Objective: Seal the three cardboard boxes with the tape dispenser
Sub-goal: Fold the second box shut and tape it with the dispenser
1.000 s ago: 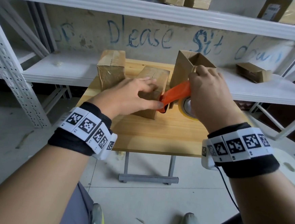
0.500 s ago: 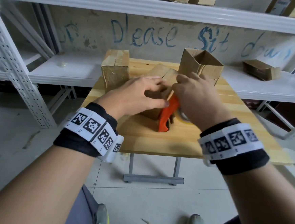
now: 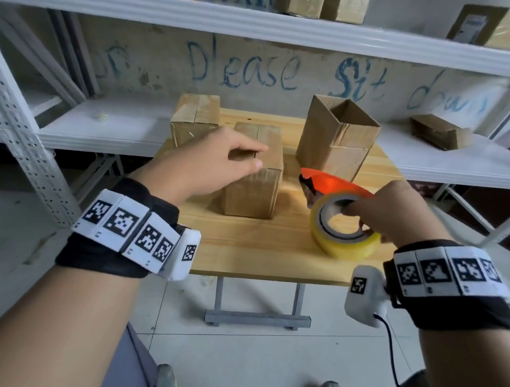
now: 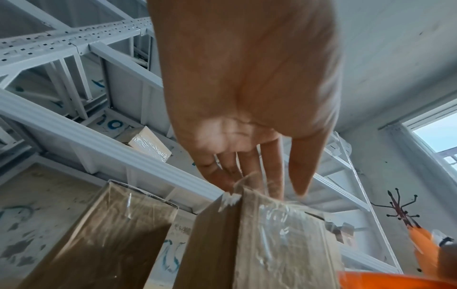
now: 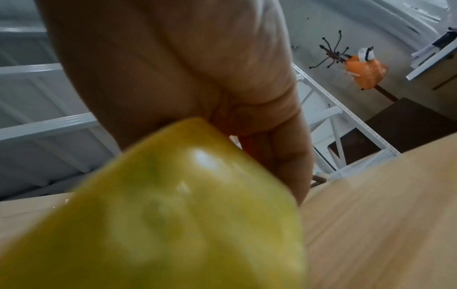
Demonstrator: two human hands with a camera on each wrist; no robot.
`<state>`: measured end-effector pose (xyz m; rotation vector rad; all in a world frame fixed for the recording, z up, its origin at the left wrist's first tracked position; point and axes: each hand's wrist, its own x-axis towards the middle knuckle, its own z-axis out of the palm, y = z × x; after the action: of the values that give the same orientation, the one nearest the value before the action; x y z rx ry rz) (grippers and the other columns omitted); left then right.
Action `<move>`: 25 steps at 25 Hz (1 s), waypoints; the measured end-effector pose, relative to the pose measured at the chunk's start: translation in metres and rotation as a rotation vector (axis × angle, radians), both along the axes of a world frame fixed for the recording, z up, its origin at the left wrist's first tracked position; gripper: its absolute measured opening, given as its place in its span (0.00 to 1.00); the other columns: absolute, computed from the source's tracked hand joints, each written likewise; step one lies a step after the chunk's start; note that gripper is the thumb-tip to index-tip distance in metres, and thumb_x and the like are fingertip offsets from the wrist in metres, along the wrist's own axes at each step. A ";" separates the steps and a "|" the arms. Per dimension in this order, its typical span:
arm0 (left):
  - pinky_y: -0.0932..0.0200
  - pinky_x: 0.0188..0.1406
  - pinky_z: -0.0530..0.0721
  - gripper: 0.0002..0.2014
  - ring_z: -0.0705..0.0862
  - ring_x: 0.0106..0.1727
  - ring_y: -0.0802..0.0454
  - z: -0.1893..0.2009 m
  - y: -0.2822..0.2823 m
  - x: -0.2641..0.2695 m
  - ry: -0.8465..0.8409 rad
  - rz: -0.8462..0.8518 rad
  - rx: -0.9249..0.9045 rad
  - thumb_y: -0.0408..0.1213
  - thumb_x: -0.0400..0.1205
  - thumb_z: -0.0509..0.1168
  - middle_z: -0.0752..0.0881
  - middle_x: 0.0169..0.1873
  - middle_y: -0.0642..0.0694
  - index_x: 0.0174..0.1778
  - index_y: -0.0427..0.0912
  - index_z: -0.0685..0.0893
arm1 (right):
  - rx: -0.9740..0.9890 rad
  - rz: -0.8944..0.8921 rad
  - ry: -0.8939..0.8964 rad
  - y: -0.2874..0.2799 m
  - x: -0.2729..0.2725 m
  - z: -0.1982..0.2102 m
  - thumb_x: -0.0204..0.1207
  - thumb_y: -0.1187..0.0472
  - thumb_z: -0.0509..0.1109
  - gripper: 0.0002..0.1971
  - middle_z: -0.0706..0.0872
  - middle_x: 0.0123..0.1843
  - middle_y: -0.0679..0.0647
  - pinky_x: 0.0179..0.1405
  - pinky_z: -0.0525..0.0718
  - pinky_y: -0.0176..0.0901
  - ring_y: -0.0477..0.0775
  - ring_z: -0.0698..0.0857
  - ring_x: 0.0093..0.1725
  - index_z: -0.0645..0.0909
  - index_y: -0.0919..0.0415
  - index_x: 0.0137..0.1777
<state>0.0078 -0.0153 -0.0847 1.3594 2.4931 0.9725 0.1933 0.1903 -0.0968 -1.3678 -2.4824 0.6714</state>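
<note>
Three cardboard boxes stand on the wooden table (image 3: 258, 254). The back-left box (image 3: 195, 121) is closed and taped. My left hand (image 3: 255, 156) rests with straight fingers on top of the closed middle box (image 3: 254, 190); the left wrist view shows those fingers (image 4: 272, 176) touching the box's (image 4: 272, 244) taped top edge. The right box (image 3: 337, 138) is tall with its top open. My right hand (image 3: 359, 212) grips the orange tape dispenser (image 3: 331, 182) with its yellow tape roll (image 3: 342, 230), held just over the table to the right of the middle box. The roll (image 5: 173, 205) fills the right wrist view.
White metal shelving (image 3: 261, 26) runs behind and beside the table, with more cardboard boxes on it, one (image 3: 438, 134) at the right. The table's front edge is near me, and tiled floor (image 3: 249, 361) lies below.
My right hand has pulled the dispenser off the middle box, to the right and toward me. My left hand stays on the box top.
</note>
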 end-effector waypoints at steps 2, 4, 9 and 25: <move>0.45 0.79 0.74 0.16 0.78 0.74 0.64 -0.003 -0.002 0.001 0.055 -0.004 0.020 0.51 0.81 0.72 0.81 0.71 0.72 0.65 0.67 0.86 | 0.021 -0.013 -0.032 0.000 0.001 -0.002 0.71 0.53 0.79 0.18 0.80 0.29 0.58 0.21 0.66 0.38 0.54 0.77 0.26 0.78 0.69 0.37; 0.47 0.77 0.77 0.15 0.81 0.70 0.65 -0.006 -0.001 0.002 0.073 0.001 0.067 0.50 0.77 0.77 0.84 0.67 0.71 0.60 0.63 0.90 | 0.099 0.002 -0.058 -0.003 -0.001 -0.002 0.72 0.58 0.76 0.16 0.78 0.28 0.59 0.19 0.65 0.39 0.55 0.75 0.25 0.75 0.68 0.33; 0.47 0.68 0.84 0.16 0.84 0.62 0.60 -0.009 0.011 0.009 0.157 0.065 0.111 0.56 0.69 0.81 0.88 0.57 0.64 0.50 0.58 0.90 | 0.339 0.192 0.257 -0.032 -0.015 -0.002 0.71 0.70 0.67 0.09 0.87 0.47 0.63 0.37 0.74 0.45 0.63 0.82 0.48 0.86 0.69 0.48; 0.50 0.64 0.84 0.12 0.84 0.56 0.56 -0.015 0.023 0.014 0.160 0.077 0.220 0.49 0.70 0.82 0.88 0.50 0.58 0.44 0.54 0.88 | 0.109 0.579 0.293 -0.065 -0.041 -0.020 0.75 0.72 0.62 0.11 0.88 0.39 0.54 0.39 0.88 0.49 0.54 0.89 0.39 0.86 0.61 0.42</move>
<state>0.0221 0.0077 -0.0998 1.4661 2.6374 1.2318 0.1518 0.1250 -0.1165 -0.4549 -2.6129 0.7623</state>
